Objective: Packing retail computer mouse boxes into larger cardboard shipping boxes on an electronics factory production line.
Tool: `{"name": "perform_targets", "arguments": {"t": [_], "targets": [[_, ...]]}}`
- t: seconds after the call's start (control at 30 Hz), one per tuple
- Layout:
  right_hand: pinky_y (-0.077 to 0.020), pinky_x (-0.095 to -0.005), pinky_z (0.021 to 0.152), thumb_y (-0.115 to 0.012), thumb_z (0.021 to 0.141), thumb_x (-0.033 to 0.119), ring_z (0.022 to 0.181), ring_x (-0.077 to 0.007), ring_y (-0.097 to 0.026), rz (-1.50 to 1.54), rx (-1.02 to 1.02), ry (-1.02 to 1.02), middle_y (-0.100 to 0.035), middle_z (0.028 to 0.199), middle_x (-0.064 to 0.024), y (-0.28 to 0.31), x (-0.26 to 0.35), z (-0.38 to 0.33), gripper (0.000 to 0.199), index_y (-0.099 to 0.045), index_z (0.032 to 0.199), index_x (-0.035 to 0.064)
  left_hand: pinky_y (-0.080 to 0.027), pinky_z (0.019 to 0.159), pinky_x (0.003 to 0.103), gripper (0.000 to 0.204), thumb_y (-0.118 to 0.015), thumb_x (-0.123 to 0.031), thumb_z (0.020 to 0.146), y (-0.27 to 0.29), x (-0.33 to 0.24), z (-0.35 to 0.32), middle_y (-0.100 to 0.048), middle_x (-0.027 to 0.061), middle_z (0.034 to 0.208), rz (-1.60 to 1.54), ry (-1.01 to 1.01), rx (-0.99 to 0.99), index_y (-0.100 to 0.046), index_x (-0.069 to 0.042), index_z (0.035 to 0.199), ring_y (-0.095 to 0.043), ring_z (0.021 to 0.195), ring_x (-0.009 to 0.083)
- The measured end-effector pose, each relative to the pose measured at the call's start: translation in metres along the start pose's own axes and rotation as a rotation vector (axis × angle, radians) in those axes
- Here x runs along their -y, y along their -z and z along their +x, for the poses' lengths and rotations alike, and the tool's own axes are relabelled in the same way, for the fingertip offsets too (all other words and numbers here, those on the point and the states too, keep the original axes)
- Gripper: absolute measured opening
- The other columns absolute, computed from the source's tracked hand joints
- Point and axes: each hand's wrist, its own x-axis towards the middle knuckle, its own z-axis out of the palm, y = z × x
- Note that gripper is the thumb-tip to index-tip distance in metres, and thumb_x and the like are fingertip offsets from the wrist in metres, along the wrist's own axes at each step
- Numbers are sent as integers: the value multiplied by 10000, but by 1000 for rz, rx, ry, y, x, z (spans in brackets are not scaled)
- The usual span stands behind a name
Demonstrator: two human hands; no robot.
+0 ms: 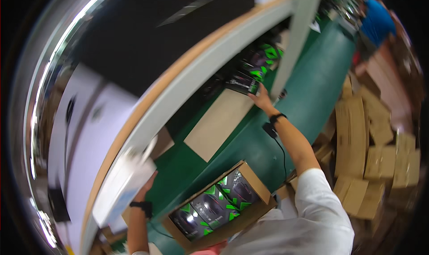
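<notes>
Over on the green work surface, our right hand has its fingers against the near end of a black-and-green box, at the far end of a flat tan cardboard piece; we can't tell if they're clamped. Our left hand is partly hidden by a white block-shaped fixture (so no telling how those fingers sit, sorry). Closest to us, an open carton holds a row of similar boxes.
</notes>
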Motion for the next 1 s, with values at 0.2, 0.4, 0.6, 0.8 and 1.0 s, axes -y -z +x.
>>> {"name": "perform_targets", "arguments": {"t": [0.2, 0.4, 0.6, 0.8, 1.0], "targets": [[-346, -550, 1056, -795, 729, 292, 1325, -517, -323, -204, 118, -109, -172, 1462, -393, -41, 29, -8, 974, -209, 1507, 260, -189, 1169, 426, 889, -695, -396, 837, -84, 11, 146, -246, 219, 1531, -150, 12, -3, -221, -27, 1492, -210, 1424, 366], [-371, -617, 944, -729, 770, 415, 1321, -433, -363, -478, -202, 73, -320, 1409, -364, -48, 18, -5, 880, -258, 1501, 283, -200, 1169, 427, 884, -590, -526, 880, -146, 37, 191, -222, 226, 1539, -20, 303, 36, -225, 7, 1482, -214, 1425, 358], [-436, -464, 964, -682, 829, 409, 1162, -462, -515, -245, 40, 97, -336, 1382, -375, -13, 46, -36, 812, -269, 1497, 205, -519, 783, 509, 604, -485, -503, 947, -148, 24, 162, -627, 270, 1071, 317, 358, -156, -461, 22, 1244, -619, 952, 445], [-458, -356, 953, -663, 888, 276, 1109, -267, -581, 499, 482, -27, -527, 1335, -188, 40, 60, -148, 660, -376, 1456, 102, -494, 854, 484, 547, -599, -249, 905, -105, 18, 98, -601, 268, 1147, 297, 180, -199, -381, -50, 1366, -605, 1014, 425], [-442, -285, 954, -698, 875, 188, 1143, -137, -493, 790, 780, 9, -489, 1395, -62, 172, 109, -268, 672, -381, 1460, 88, -459, 925, 406, 572, -608, -56, 875, -4, -15, -17, -576, 237, 1224, -25, 2, -502, -356, -17, 1387, -603, 1054, 359]]}}
